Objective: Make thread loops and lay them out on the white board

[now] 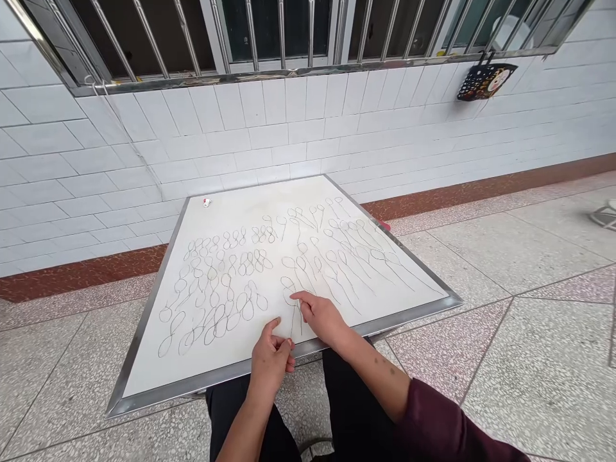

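Note:
Many thin dark looped wires or cords lie in rows on a white table [240, 205] with a metal rim. At the near edge, my left hand [272, 359] pinches the lower end of one looped piece [287, 282] between thumb and a finger. My right hand [322, 314] is just beyond and to the right, its index finger stretched to the loop of that piece, the other fingers curled. Whether the right fingers hold anything is too small to tell. Figure-eight loops [219, 321] lie to the left, long-tailed loops [344, 256] to the right.
A small white and red object [206, 202] sits at the table's far left corner. Behind stands a white tiled wall [269, 135] with barred windows. A dark patterned bag [486, 80] hangs from the bars at the right. My knees are under the near edge.

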